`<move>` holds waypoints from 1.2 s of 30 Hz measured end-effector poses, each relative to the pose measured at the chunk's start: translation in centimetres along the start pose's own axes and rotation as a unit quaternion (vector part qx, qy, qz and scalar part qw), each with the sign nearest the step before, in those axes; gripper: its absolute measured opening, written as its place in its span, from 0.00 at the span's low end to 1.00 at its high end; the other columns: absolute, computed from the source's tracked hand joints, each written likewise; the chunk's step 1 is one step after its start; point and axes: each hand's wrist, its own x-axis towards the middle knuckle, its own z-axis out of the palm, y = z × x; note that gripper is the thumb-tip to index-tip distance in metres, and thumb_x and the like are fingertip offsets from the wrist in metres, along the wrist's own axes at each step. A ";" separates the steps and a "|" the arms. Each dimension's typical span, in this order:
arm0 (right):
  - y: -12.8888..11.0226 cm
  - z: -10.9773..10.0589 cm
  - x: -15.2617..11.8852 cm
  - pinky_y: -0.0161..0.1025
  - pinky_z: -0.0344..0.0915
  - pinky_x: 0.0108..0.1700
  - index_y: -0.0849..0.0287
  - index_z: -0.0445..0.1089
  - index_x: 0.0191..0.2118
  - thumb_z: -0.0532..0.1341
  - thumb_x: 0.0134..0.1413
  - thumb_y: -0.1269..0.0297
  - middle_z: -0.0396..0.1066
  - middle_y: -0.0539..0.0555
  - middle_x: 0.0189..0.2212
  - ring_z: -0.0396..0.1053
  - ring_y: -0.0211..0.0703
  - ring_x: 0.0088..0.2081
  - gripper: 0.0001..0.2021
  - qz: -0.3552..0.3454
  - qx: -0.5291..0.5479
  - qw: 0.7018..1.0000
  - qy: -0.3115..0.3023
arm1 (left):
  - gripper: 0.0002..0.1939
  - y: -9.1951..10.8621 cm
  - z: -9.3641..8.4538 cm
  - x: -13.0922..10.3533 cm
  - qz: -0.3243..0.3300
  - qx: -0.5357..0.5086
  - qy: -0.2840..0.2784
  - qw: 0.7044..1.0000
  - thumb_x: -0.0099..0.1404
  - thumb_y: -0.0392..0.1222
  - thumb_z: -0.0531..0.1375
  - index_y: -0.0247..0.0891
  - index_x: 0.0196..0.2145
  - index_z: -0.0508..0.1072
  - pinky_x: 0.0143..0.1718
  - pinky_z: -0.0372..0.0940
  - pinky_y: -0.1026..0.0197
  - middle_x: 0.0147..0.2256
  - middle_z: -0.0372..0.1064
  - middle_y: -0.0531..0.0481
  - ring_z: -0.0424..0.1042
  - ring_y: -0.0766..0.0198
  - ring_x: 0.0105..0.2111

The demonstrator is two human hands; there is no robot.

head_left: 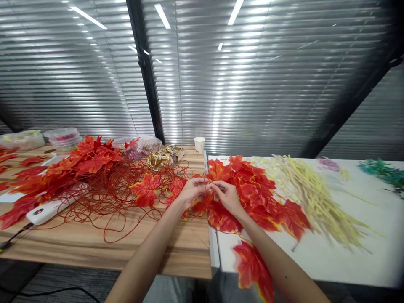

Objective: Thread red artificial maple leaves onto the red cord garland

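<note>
My left hand (193, 191) and my right hand (227, 197) meet over the seam between a wooden table (176, 248) and a white table (362, 252). Both pinch a thin red wire stem (211, 184) between their fingertips. Under and around the hands lies a heap of red-orange artificial maple leaves (252, 189). A tangle of loose red wire (110, 193) spreads over the wooden table to the left, with more maple leaves (85, 162) behind it. One leaf (254, 269) hangs over the white table's front edge below my right forearm.
A pile of pale yellow artificial stems (312, 198) lies right of the leaves, green sprigs (383, 172) at the far right. A white paper cup (199, 144), gold foil packets (160, 158), plastic bags (63, 136) and a white power strip (47, 209) are on the wooden table. Blinds close off the back.
</note>
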 end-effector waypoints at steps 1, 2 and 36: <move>0.0 0.0 0.0 0.35 0.65 0.26 0.61 0.71 0.32 0.57 0.51 0.59 0.73 0.55 0.27 0.68 0.40 0.25 0.11 -0.001 -0.001 1.000 0.000 | 0.22 0.0 0.0 0.0 -0.001 -0.001 0.002 1.000 0.38 0.36 0.70 0.31 0.32 0.69 0.32 0.66 0.66 0.27 0.72 0.49 0.71 0.68 0.25; 0.1 0.0 0.0 0.35 0.65 0.27 0.61 0.71 0.32 0.57 0.51 0.59 0.73 0.55 0.27 0.69 0.41 0.25 0.11 -0.001 -0.002 1.000 0.001 | 0.22 0.0 0.1 0.0 -0.002 0.001 0.003 1.000 0.37 0.36 0.71 0.31 0.31 0.69 0.31 0.65 0.66 0.26 0.72 0.49 0.71 0.68 0.25; -0.5 0.0 0.0 0.34 0.66 0.26 0.59 0.66 0.40 0.60 0.48 0.58 0.71 0.53 0.27 0.69 0.40 0.27 0.14 0.020 0.061 0.998 -0.012 | 0.16 0.3 1.2 -0.3 0.146 0.165 0.041 0.975 0.46 0.48 0.65 0.31 0.26 0.70 0.26 0.63 0.65 0.23 0.69 0.49 0.67 0.67 0.23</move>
